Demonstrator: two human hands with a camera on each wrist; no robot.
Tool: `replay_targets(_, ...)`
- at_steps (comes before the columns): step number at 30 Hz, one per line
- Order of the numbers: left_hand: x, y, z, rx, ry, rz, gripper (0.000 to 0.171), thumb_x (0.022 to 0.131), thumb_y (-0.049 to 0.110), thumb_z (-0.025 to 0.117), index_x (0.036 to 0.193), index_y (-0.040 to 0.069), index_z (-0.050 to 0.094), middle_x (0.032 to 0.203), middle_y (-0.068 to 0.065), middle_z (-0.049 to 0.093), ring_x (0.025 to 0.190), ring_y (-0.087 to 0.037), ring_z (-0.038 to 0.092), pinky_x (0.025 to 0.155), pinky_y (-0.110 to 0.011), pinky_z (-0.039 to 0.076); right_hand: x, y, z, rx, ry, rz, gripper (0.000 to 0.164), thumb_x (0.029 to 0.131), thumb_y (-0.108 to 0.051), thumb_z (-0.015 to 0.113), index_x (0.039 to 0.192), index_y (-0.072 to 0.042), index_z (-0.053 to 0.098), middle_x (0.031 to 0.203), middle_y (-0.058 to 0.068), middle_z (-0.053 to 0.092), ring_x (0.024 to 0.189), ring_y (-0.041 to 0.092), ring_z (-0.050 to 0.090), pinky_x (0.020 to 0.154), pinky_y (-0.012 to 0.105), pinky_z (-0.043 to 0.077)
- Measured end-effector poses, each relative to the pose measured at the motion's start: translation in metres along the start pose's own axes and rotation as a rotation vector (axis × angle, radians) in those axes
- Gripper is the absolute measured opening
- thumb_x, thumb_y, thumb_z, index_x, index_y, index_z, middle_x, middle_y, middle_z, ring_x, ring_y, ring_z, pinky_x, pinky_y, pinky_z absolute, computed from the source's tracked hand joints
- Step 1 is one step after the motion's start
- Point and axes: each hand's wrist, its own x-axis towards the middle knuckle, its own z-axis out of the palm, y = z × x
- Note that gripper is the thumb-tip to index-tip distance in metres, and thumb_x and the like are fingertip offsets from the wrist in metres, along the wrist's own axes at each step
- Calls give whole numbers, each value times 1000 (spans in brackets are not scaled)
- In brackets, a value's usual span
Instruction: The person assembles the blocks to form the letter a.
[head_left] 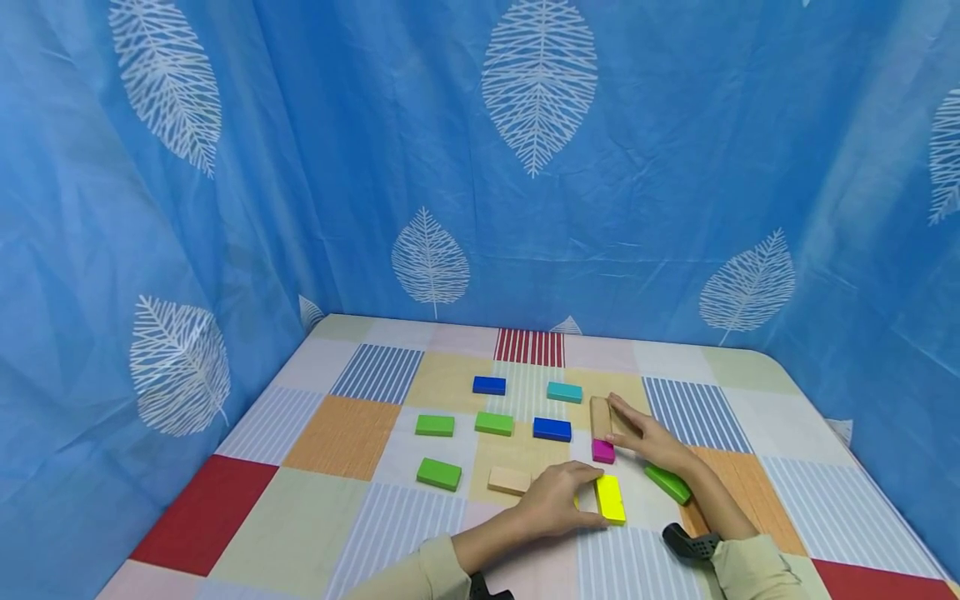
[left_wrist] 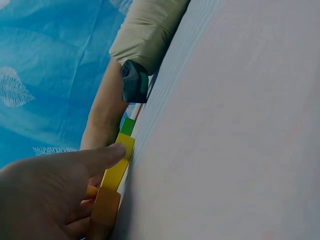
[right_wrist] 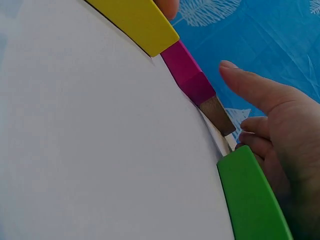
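Note:
My left hand (head_left: 553,498) spans a yellow block (head_left: 611,500) lying on the cloth, thumb at its near end and a finger at the far end. In the left wrist view, the thumb rests on this yellow block, and an orange block (left_wrist: 103,212) lies by the palm. My right hand (head_left: 652,442) reaches beside a plain wooden block (head_left: 601,417). Its fingertips are at the wooden block's far end, its thumb close to the magenta block (head_left: 603,451); the right wrist view shows that thumb raised and apart from the blocks. Under the right wrist lies a green block (head_left: 667,484).
Several other blocks lie spread to the left: green blocks (head_left: 439,474), dark blue blocks (head_left: 552,430), a teal block (head_left: 564,392) and another wooden block (head_left: 509,481), partly behind the left hand. A patchwork cloth (head_left: 315,508) covers the table. Blue curtains (head_left: 480,250) with white leaves surround it.

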Motion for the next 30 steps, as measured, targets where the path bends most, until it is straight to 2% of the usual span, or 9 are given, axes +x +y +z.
replay_targets(6, 2, -1, -1, 11, 15, -36, 61, 75, 40, 76, 124, 10, 59, 119, 3, 59, 109, -6, 53, 91, -19, 42, 0, 7, -3, 154, 45, -22, 71, 92, -24, 58, 146, 0, 19, 145, 25, 26, 131, 39, 27, 100, 50, 29)
replay_targets(9, 4, -1, -4, 15, 14, -63, 60, 75, 38, 76, 125, 8, 58, 120, 2, 60, 111, -8, 53, 93, -20, 42, -1, 5, -4, 195, 36, -22, 73, 91, -22, 60, 146, 0, 18, 144, 26, 26, 131, 39, 27, 101, 51, 27)
replay_targets(14, 5, 0, -6, 22, 30, -95, 58, 77, 34, 75, 126, 7, 57, 123, 1, 58, 114, -9, 52, 94, -20, 41, -1, 2, -4, 146, 5, 13, 79, 87, -29, 64, 147, -4, 18, 147, 21, 23, 133, 38, 23, 104, 57, 19)
replay_targets(22, 8, -3, -6, 34, 37, -95, 57, 79, 33, 73, 126, 7, 56, 124, 2, 58, 115, -9, 51, 94, -20, 41, 1, 3, -1, 39, -25, 9, 80, 86, -36, 64, 147, -8, 21, 151, 16, 15, 136, 39, 13, 105, 59, 16)
replay_targets(30, 11, -3, -7, 49, 21, -94, 56, 80, 35, 72, 126, 7, 57, 124, 2, 58, 115, -9, 51, 95, -20, 40, 2, 2, 2, -45, -35, -8, 74, 88, -33, 62, 147, -9, 24, 151, 17, 16, 135, 42, 15, 101, 65, 16)
